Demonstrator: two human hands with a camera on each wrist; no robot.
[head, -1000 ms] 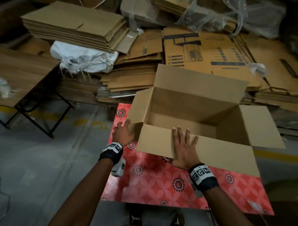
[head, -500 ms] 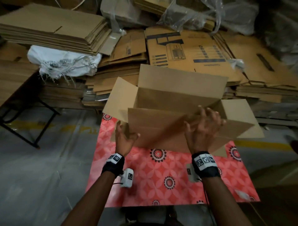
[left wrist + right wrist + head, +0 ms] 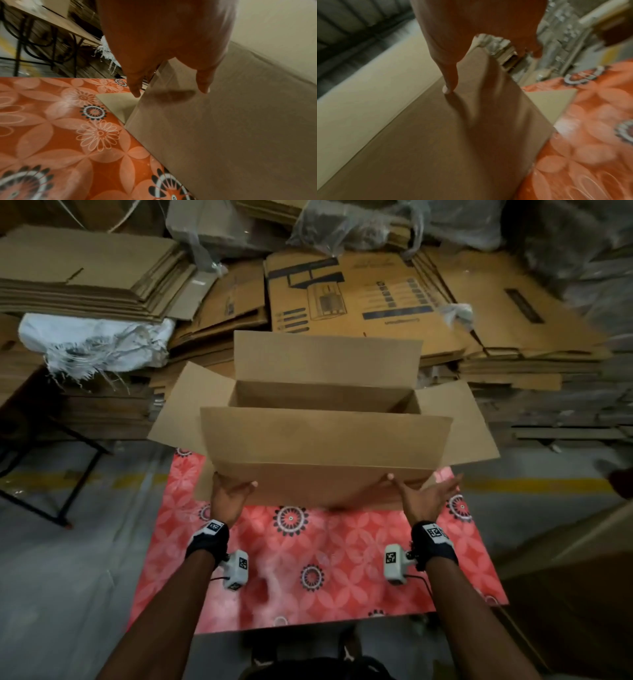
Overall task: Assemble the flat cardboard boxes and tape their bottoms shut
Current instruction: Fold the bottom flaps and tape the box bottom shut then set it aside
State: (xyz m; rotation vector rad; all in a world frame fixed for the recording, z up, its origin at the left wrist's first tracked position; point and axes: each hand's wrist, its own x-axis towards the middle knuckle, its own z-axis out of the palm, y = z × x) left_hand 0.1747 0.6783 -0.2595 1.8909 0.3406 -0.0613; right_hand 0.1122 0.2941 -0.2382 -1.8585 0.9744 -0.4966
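Note:
An open brown cardboard box (image 3: 325, 446) is held a little above the red floral table (image 3: 308, 594), its top flaps spread outward. My left hand (image 3: 230, 494) holds the box's lower left near corner, thumb on the near face and fingers round the side. My right hand (image 3: 421, 494) is at the lower right near corner, thumb on the near face, fingers spread straight along the side. In the left wrist view the thumb (image 3: 202, 86) lies on the box wall (image 3: 240, 121). In the right wrist view the thumb (image 3: 448, 88) touches the wall (image 3: 419, 135). The box bottom is hidden.
Stacks of flat cardboard (image 3: 85, 278) and printed sheets (image 3: 359, 296) fill the back, with a white sack (image 3: 96, 340) at the left. A black-legged table (image 3: 51, 474) stands left. A large brown box (image 3: 582, 577) sits at the right. A yellow line (image 3: 531, 484) crosses the floor.
The box sat on the table with my right hand flat on its near flap. It has been lifted and turned square to me, both hands now at its lower corners.

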